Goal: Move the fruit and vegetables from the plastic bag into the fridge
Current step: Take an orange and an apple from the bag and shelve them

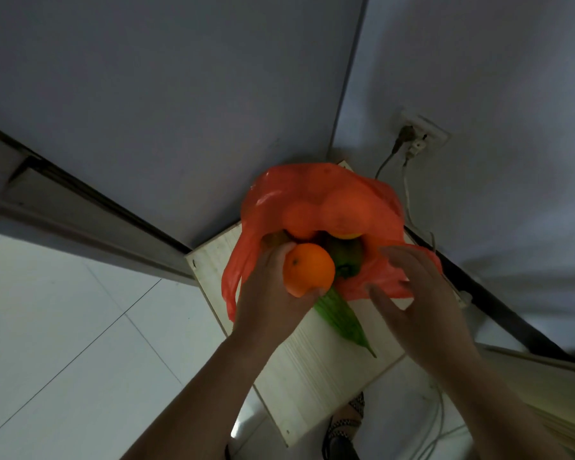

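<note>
Fruit and vegetables sit in an orange plastic bag [316, 194] slumped open on a small wooden desk [312, 370] by the wall, its mouth facing the person for easy reach. Left hand [266, 293] has its grip wrapped around one orange [308, 269] at the mouth; right hand [419, 300] hovers with fingers spread, touching nothing. Visible count: three oranges, one long ridged green gourd [342, 320] poking out, one green fruit [346, 258]; deeper contents are unclear

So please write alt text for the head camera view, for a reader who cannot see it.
A left hand holds an orange at the mouth of a red plastic bag on a pale wooden board. The open right hand hovers by the bag; a long green vegetable sticks out.
</note>
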Motion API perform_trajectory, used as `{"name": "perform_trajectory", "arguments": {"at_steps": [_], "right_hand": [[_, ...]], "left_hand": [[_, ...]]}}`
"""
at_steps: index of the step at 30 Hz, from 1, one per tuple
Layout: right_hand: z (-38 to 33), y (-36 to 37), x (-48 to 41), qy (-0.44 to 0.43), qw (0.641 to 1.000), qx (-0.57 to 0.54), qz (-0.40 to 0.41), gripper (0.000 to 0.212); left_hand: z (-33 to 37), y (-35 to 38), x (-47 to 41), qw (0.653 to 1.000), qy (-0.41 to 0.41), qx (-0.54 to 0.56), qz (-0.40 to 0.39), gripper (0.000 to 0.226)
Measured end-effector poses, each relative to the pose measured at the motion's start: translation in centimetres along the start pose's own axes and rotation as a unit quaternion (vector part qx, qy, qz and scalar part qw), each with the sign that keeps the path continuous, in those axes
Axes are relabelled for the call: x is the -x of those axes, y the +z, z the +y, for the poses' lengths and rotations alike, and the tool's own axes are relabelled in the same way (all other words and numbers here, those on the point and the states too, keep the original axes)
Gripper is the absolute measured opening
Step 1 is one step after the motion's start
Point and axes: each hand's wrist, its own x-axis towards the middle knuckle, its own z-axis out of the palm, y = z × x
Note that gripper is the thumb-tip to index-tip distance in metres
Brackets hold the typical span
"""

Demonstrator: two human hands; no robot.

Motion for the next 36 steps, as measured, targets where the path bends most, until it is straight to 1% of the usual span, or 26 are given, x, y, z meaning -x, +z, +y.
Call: {"name": "perform_trajectory", "arguments": {"at_steps": [4, 9, 12, 16, 19, 21, 24, 27, 29, 30, 32, 34, 35, 36], "right_hand": [[-0.1, -0.7, -0.7, 0.009, 1.000, 0.017, -0.002, 0.049], [0.0, -1.4, -2.0, 0.025, 0.998, 0.050, -0.030, 0.049], [-0.5, -1.8, -3.3, 0.027, 0.997, 0.065, -0.044, 0.050], [-1.5, -1.6, -3.9, -0.012, 0.996, 0.066, -0.063, 0.047], [-1.7, -0.9, -3.7, -0.027, 0.989, 0.092, -0.110, 0.048], [-1.6, -0.6, -3.9, -0.023, 0.983, 0.118, -0.139, 0.051], [-1.2, -0.6, -4.5, -0.029, 0.978, 0.133, -0.159, 0.058], [-0.7, -0.6, -5.8, -0.044, 0.963, 0.170, -0.206, 0.072], [-0.6, -0.5, -6.9, -0.055, 0.955, 0.169, -0.238, 0.082], [-0.5, -0.4, -7.6, -0.057, 0.952, 0.170, -0.249, 0.083], [-0.2, -0.3, -9.1, -0.051, 0.951, 0.167, -0.255, 0.077], [0.4, -0.2, -10.7, -0.037, 0.956, 0.143, -0.254, 0.065], [0.6, -0.1, -11.5, -0.038, 0.958, 0.128, -0.254, 0.061], [1.0, 0.0, -12.3, -0.045, 0.959, 0.116, -0.253, 0.063]], "left_hand": [[-0.2, -1.2, 2.9, 1.000, 0.012, 0.001, -0.021, 0.078], [-0.6, -3.5, 4.4, 1.000, 0.015, 0.013, -0.002, 0.088], [-0.2, -4.5, 3.6, 0.999, 0.035, 0.014, -0.004, 0.082], [1.1, -4.3, 1.1, 0.997, 0.068, 0.008, -0.031, 0.079], [1.7, -3.8, -0.6, 0.996, 0.079, -0.004, -0.047, 0.081], [1.7, -3.7, -1.4, 0.995, 0.080, -0.008, -0.061, 0.080], [1.4, -3.6, -1.9, 0.993, 0.088, -0.019, -0.077, 0.080], [1.2, -3.7, -2.1, 0.992, 0.087, -0.034, -0.090, 0.080], [1.0, -3.7, -2.5, 0.992, 0.080, -0.045, -0.085, 0.081], [1.0, -3.7, -2.7, 0.992, 0.076, -0.049, -0.083, 0.082], [1.2, -3.9, -3.2, 0.993, 0.073, -0.057, -0.077, 0.081], [1.5, -4.0, -3.8, 0.994, 0.070, -0.060, -0.065, 0.080], [1.8, -4.1, -4.1, 0.994, 0.068, -0.060, -0.057, 0.080], [2.0, -4.2, -4.4, 0.995, 0.066, -0.060, -0.049, 0.079]]}}
